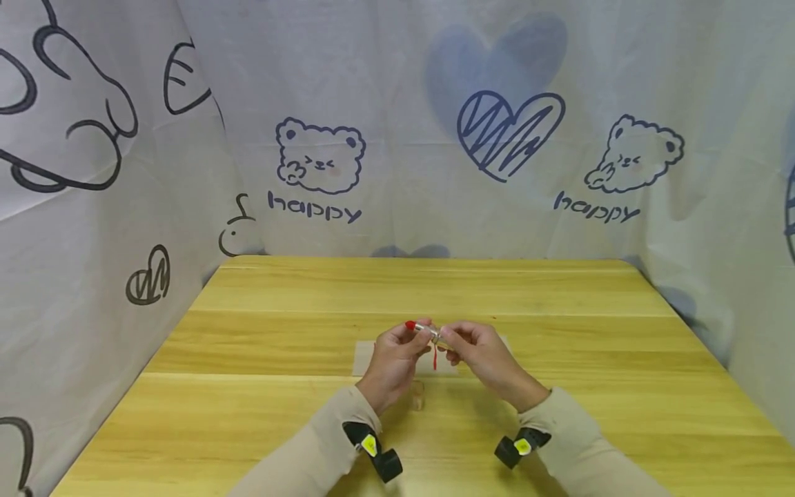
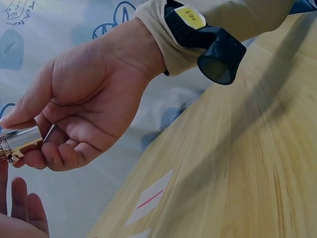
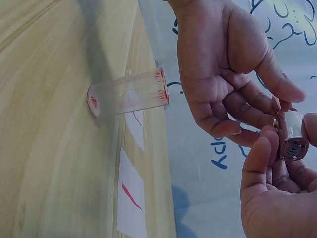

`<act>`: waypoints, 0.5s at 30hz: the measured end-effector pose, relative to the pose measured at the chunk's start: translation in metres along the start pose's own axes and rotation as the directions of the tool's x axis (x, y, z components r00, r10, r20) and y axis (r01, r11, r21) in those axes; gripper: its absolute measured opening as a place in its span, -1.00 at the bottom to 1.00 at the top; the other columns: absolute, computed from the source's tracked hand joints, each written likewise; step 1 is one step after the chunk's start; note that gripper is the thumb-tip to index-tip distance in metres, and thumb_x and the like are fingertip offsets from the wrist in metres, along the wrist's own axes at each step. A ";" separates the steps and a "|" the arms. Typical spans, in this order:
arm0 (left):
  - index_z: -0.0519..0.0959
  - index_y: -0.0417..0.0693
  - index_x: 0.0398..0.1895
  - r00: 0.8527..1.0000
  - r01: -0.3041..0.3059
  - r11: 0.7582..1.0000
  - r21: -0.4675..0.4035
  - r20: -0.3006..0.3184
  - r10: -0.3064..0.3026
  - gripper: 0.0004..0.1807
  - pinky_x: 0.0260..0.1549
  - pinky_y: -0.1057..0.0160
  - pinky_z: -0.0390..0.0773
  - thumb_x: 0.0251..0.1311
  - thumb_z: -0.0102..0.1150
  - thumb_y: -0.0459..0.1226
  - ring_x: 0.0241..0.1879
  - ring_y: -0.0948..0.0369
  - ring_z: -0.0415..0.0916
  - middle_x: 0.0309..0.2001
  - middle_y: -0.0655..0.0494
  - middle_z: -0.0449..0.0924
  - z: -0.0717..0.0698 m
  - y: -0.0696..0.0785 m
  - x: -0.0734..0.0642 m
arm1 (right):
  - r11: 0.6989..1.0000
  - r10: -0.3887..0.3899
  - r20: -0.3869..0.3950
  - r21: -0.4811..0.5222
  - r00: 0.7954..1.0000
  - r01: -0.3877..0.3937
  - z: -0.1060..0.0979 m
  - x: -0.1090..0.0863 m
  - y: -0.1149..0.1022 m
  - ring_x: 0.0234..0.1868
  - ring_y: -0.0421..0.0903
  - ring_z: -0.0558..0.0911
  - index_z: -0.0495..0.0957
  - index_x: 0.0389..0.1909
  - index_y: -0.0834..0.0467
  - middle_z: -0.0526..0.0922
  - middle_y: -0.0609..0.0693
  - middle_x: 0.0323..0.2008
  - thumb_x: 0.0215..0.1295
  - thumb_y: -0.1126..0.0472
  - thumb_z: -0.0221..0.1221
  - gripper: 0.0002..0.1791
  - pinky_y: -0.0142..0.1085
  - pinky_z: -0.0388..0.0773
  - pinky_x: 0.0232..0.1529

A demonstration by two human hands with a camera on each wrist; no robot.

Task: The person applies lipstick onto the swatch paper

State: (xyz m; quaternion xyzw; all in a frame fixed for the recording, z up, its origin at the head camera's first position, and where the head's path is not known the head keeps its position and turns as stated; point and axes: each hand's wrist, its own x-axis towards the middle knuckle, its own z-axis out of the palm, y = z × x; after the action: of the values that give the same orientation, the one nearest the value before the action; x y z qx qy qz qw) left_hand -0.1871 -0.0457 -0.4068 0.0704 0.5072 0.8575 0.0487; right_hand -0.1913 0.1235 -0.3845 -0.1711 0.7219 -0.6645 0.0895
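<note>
A lipstick with a red tip and silver tube is held between both hands above the table, tip pointing left. My left hand pinches the silver tube near the tip with thumb and fingers. At the other end, my right hand grips the base; a labelled bottom faces the right wrist camera. Below the tube hangs a red strand. A clear cylinder with red smears stands upright on the tabletop, near the left wrist in the head view.
White paper pieces bearing red strokes lie on the wooden table beneath and behind the hands. A white cloth with printed drawings hangs round the table's back and sides. Each wrist wears a black camera.
</note>
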 end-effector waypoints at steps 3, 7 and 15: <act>0.64 -0.22 -0.18 1.000 0.003 1.000 0.002 -0.017 -0.003 -0.84 -0.05 0.24 0.46 0.24 0.25 -0.30 -0.14 0.26 0.49 -0.03 0.01 0.53 0.000 -0.001 0.000 | 0.998 -0.018 -0.020 -0.068 1.000 0.016 0.000 -0.001 -0.001 -0.36 -0.13 0.53 0.52 -0.07 0.45 0.58 0.05 -0.34 0.45 0.19 0.10 -0.66 -0.31 0.55 -0.28; 0.66 -0.16 -0.27 0.999 0.002 1.000 0.002 -0.042 -0.002 -0.92 -0.10 0.27 0.48 0.24 0.26 -0.32 -0.15 0.25 0.50 -0.07 0.04 0.56 0.002 -0.002 -0.001 | 0.986 -0.068 -0.042 -0.156 0.997 0.061 -0.001 -0.002 -0.001 -0.33 -0.12 0.54 0.55 -0.09 0.40 0.59 0.10 -0.30 0.39 0.23 0.16 -0.72 -0.31 0.54 -0.28; 0.61 0.01 -0.50 0.993 0.008 1.000 0.022 -0.115 -0.006 -0.82 -0.13 0.26 0.49 0.22 0.26 -0.42 -0.19 0.26 0.51 -0.18 0.12 0.61 0.006 -0.003 0.000 | 0.954 -0.170 -0.080 -0.262 0.982 0.144 -0.001 -0.003 0.000 -0.36 -0.11 0.53 0.57 -0.14 0.36 0.60 0.10 -0.29 0.25 0.32 0.28 -0.78 -0.35 0.50 -0.36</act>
State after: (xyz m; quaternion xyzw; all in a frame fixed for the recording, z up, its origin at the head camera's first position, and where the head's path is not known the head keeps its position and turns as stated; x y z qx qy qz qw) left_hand -0.1857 -0.0388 -0.4068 0.0199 0.5188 0.8544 0.0216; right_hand -0.1882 0.1253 -0.3845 -0.2042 0.7889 -0.5791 -0.0232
